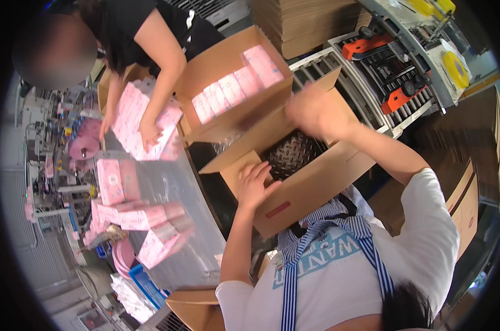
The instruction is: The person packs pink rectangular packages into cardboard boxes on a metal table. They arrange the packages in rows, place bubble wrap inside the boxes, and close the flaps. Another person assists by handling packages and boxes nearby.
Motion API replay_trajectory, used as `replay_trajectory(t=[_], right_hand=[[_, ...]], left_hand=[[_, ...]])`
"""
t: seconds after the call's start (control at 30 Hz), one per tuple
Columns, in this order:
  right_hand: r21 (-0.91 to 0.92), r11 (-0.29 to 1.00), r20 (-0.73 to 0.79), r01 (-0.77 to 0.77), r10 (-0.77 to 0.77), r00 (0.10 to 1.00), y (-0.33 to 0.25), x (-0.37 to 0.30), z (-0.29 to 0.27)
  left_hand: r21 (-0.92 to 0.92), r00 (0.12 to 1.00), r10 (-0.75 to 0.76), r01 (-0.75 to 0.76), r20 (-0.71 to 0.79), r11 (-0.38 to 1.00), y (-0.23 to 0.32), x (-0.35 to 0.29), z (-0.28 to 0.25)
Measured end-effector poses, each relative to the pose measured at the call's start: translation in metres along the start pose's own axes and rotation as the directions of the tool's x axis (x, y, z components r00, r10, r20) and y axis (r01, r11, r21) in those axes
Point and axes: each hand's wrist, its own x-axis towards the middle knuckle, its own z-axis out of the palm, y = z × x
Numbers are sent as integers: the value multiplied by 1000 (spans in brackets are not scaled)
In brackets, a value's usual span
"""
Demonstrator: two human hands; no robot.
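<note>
An opened cardboard box [310, 177] stands in front of me with its flaps raised. Through it I see a dark metal plate with a raised tread pattern [294, 153]. My left hand [254, 185] lies on the box's left end flap [233, 177], fingers stretched out and apart, gripping nothing. At the box's far right end is my right hand [323, 118], smeared by motion; its fingers cannot be made out, nor whether it holds the flap there.
Beyond stands a larger carton [206, 65] partly filled with pink packs [232, 88]. A co-worker's hands press a block of pink packs [145, 118] at the left. More packs [145, 217] lie on the grey table [197, 256]. A roller conveyor [366, 105] and flattened cardboard [459, 132] are at the right.
</note>
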Motion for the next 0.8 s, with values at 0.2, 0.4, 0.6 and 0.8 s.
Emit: replay_trajectory(t=[0.2, 0.4, 0.6, 0.8], right_hand=[[-164, 902, -66, -399, 393, 917, -59, -69, 10], [164, 712, -26, -683, 695, 718, -18, -104, 9], [99, -248, 462, -964, 869, -176, 27, -287, 185], [524, -349, 682, -777, 718, 138, 9, -255, 59]], left_hand=[[484, 935, 250, -103, -251, 869, 52, -18, 41], [378, 852, -486, 523, -196, 764, 37, -30, 15], [-61, 583, -785, 794, -207, 605, -72, -104, -8], [-795, 407, -909, 519, -93, 314, -113, -134, 66]])
